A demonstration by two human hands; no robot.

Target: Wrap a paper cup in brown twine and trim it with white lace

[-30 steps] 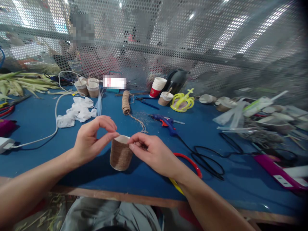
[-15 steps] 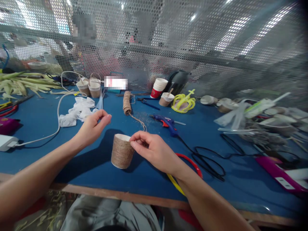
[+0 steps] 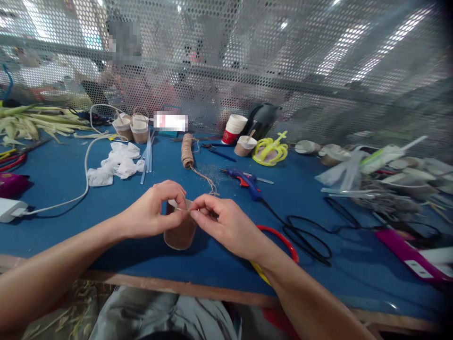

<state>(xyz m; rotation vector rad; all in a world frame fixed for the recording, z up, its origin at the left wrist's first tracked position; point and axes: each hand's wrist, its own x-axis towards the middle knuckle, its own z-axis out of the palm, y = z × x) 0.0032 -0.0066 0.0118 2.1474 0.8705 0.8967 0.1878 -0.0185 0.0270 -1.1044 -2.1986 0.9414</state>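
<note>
A paper cup wrapped in brown twine (image 3: 180, 236) stands upright on the blue table, close to its front edge. Above its rim, a short thin piece of twine (image 3: 184, 210) runs between my fingertips. My left hand (image 3: 155, 210) is closed in a pinch on that twine, thumb and fingers over the cup's near left side. At the rim's right side, my right hand (image 3: 222, 219) pinches the same strand. Both hands partly cover the cup's upper wall. Behind it lies a roll of twine (image 3: 187, 153), its loose strand (image 3: 205, 178) trailing towards the cup.
A blue glue gun (image 3: 247, 182) lies to the right, its black cord looping. Red-and-yellow-handled scissors (image 3: 283, 241) are partly under my right forearm. White crumpled pieces (image 3: 118, 163) and clear glue sticks (image 3: 147, 158) lie left. Farther back are pliers (image 3: 219, 152), paper cups (image 3: 234, 128) and a yellow crown-shaped piece (image 3: 271, 152).
My left hand has moved right and down to the cup, and its fingers have closed on the twine beside my right fingertips. My right hand and the cup have hardly moved.
</note>
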